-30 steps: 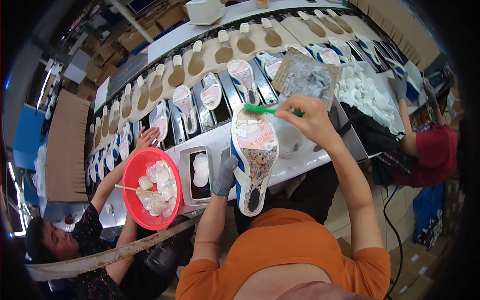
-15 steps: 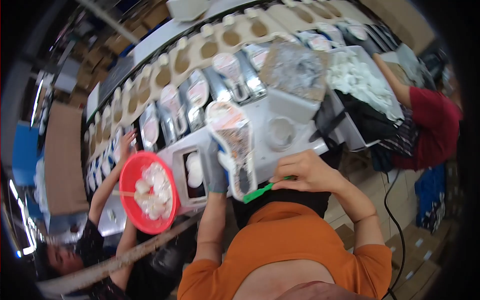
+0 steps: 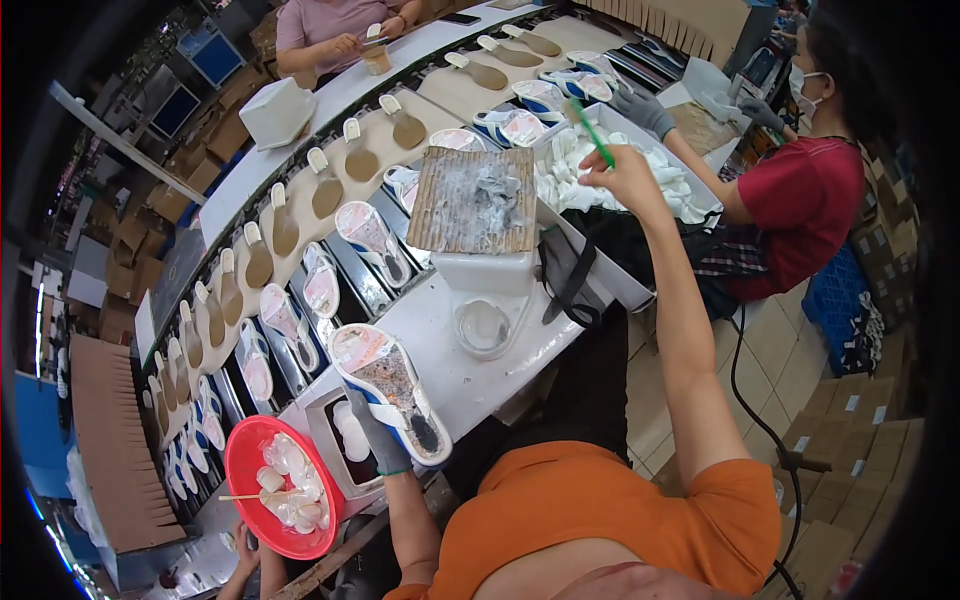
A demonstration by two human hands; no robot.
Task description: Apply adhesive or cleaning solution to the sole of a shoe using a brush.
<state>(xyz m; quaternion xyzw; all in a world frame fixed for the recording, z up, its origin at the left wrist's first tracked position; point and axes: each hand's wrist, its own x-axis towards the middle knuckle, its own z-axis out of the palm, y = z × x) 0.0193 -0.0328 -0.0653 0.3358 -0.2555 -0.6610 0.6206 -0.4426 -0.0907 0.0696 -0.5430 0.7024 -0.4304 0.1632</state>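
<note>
My left hand (image 3: pixel 377 438), in a grey glove, grips a shoe sole (image 3: pixel 393 390) from below; the sole is white with blue edging and faces up, its inner surface speckled. My right hand (image 3: pixel 618 172) is stretched far out to the right and holds a green brush (image 3: pixel 591 132) over a white bin of white pieces (image 3: pixel 640 178). A round glue pot (image 3: pixel 484 326) sits on the white bench (image 3: pixel 440 330) between my hands.
A conveyor (image 3: pixel 330 240) carries rows of soles and tan lasts. A corrugated board (image 3: pixel 474 200) lies on a white box. A red bowl (image 3: pixel 270 485) of white pieces sits lower left by another person's hand. A person in red (image 3: pixel 800 200) works at right.
My right hand swung the green brush from the sole down to my lap, then far out right over the white bin. The sole in my left hand dropped lower and tilted flatter.
</note>
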